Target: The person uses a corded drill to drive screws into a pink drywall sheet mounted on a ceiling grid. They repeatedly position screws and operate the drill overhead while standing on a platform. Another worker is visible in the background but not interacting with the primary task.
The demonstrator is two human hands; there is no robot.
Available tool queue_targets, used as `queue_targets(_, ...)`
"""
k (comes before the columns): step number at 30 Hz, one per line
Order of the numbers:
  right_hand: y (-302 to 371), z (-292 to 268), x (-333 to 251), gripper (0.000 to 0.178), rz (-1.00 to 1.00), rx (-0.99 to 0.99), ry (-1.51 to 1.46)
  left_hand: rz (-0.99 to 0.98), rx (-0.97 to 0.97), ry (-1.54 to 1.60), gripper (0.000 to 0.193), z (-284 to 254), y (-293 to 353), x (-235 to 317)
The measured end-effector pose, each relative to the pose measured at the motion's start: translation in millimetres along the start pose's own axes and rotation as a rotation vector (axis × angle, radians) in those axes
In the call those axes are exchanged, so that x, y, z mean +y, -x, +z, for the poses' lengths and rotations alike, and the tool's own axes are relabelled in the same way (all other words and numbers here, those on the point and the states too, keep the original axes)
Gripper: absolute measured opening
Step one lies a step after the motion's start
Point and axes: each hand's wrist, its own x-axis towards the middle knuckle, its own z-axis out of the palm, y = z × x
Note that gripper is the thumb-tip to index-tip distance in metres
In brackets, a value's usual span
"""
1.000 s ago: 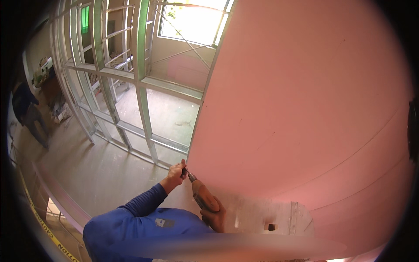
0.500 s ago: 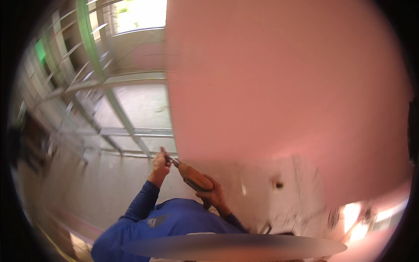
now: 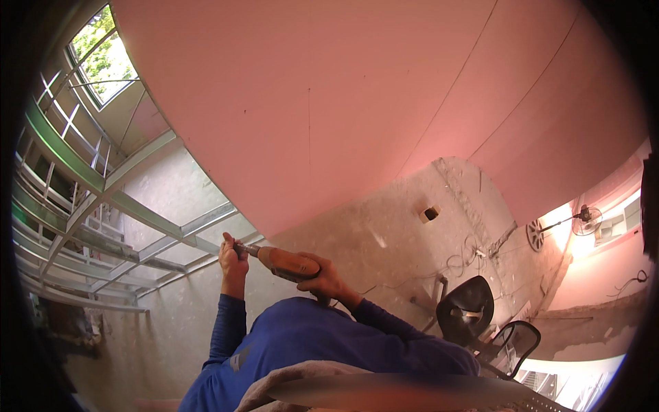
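Note:
An orange-brown and dark power drill (image 3: pixel 283 263) lies across the front of my body, its nose pointing left. My right hand (image 3: pixel 328 281) is wrapped round its handle at the rear. At the front end my left hand (image 3: pixel 234 266) is closed, fingers pinched around the dark tip. Whatever small thing it may hold there is too small to make out. Just beyond the drill rises a large pink wall board (image 3: pixel 274 137), its lower left corner close to the drill's nose but apart from it.
Left of the board stands an open metal stud frame (image 3: pixel 151 209), with a window (image 3: pixel 103 55) behind it. A black chair (image 3: pixel 465 309) is on the right, and a fan (image 3: pixel 587 218) stands farther off. Loose cables (image 3: pixel 473 254) and a square hole (image 3: pixel 430 214) mark the concrete floor.
My view has swung to the right, so the chair and fan now show and the frame sits farther left. Both hands keep hold at the drill's two ends.

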Motion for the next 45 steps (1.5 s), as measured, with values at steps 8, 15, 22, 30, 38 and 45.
queue_targets(8, 1, -2, 4, 0.085, -0.038, 0.033, 0.018, 0.01, -0.016, -0.075, 0.036, 9, 2, -3)
queue_targets(15, -2, 0, -2, 0.087, 0.049, 0.086, -0.015, -0.003, 0.009, -0.005, 0.033, 30, 11, -3)
queue_targets(22, 5, -1, -19, 0.084, 0.02, 0.058, -0.028, 0.017, -0.054, 0.157, 0.04, 74, 48, 8)
queue_targets(30, 7, 7, -47, 0.079, -0.218, 0.016, -0.073, -0.07, -0.263, 0.412, 0.026, 72, 68, 36)
queue_targets(38, 23, 24, -68, 0.08, -0.412, 0.121, -0.148, -0.176, -0.419, 0.501, 0.018, 24, 75, 50)
queue_targets(45, 31, 40, -62, 0.082, -0.497, 0.176, -0.335, -0.178, -0.495, 0.427, 0.02, 7, 71, 68)
